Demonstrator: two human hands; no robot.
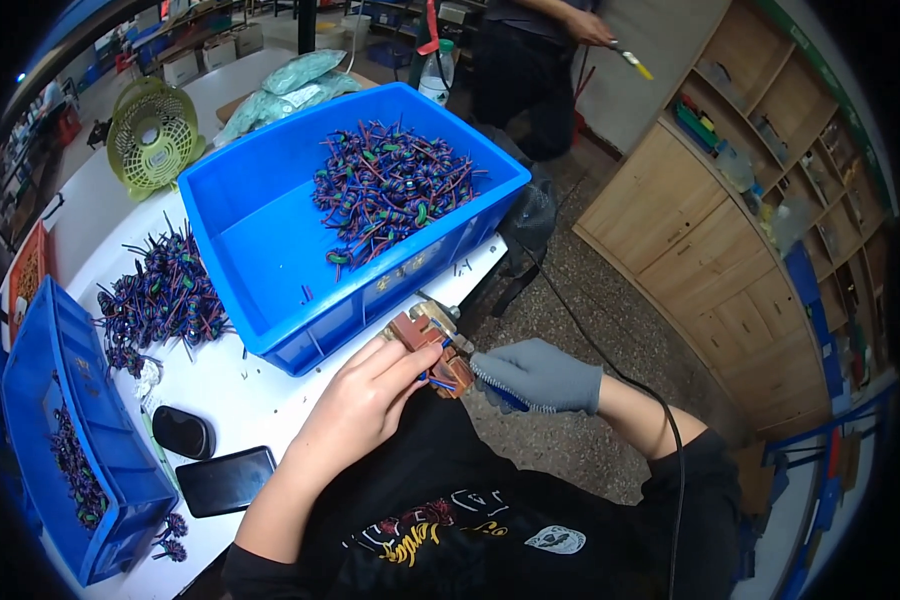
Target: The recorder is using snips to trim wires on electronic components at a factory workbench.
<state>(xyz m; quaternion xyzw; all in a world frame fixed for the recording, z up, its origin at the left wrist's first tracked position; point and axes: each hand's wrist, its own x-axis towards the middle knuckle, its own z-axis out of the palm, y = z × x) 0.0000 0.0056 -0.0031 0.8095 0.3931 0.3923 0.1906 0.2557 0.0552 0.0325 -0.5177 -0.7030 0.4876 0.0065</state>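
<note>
A black shirt (425,530) sits below 2 hands: the left (365,390) pinches a brown fixture (407,328) beside the white table (265,400), the gloved right (545,378) grasps a blue-handled tool (503,398), apparently mid-work, calling for steady bracing next.

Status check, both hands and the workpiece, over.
Left hand touching brown fixture. Right hand, gloved, closed on blue handle beside it. Large blue bin just beyond, wire bundles inside.
</note>
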